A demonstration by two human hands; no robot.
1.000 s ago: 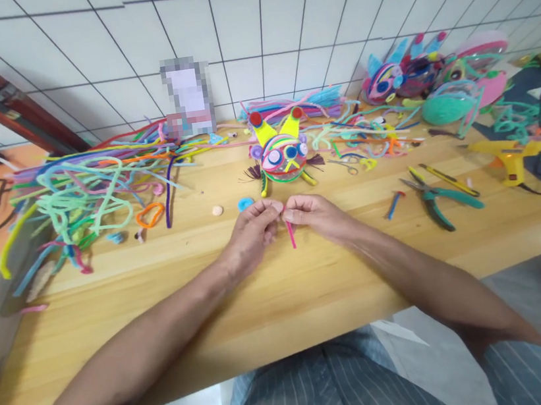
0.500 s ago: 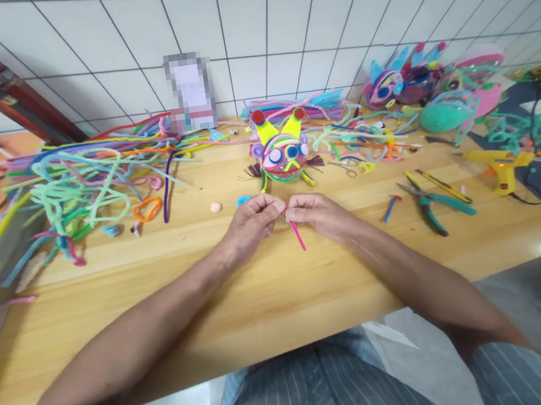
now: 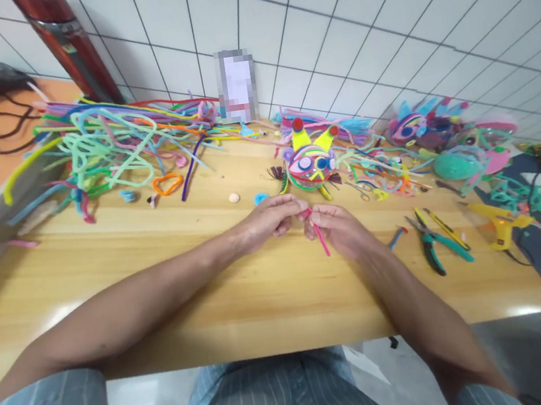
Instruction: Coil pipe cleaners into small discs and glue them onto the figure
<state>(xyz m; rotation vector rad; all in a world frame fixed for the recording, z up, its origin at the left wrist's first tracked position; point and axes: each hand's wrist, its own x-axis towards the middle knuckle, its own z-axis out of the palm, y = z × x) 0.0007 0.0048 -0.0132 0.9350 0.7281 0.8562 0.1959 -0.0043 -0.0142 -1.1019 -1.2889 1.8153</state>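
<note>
Between my two hands is a short pink pipe cleaner (image 3: 323, 242). My left hand (image 3: 280, 216) pinches its upper end, where the pink looks bunched or coiled. My right hand (image 3: 336, 226) closes on it just below, and the free end hangs down toward me. Right behind the hands stands a colourful mask-like figure (image 3: 310, 167) with yellow ears tipped in red, round blue eyes and dark tassels at its sides. A blue coil (image 3: 261, 198) lies beyond my left hand, with a small pale ball (image 3: 234, 198) beside it.
A heap of pipe cleaners (image 3: 108, 147) covers the back left, near a red flask (image 3: 71, 49). On the right lie pliers (image 3: 438, 243), a yellow cutter (image 3: 447, 229) and a yellow glue gun (image 3: 497, 222). More decorated figures (image 3: 455, 165) stand at the back right.
The view has tilted and shifted, so the table appears rotated. Both hands keep hold of the pink pipe cleaner, whose upper end now shows more between the fingers.
</note>
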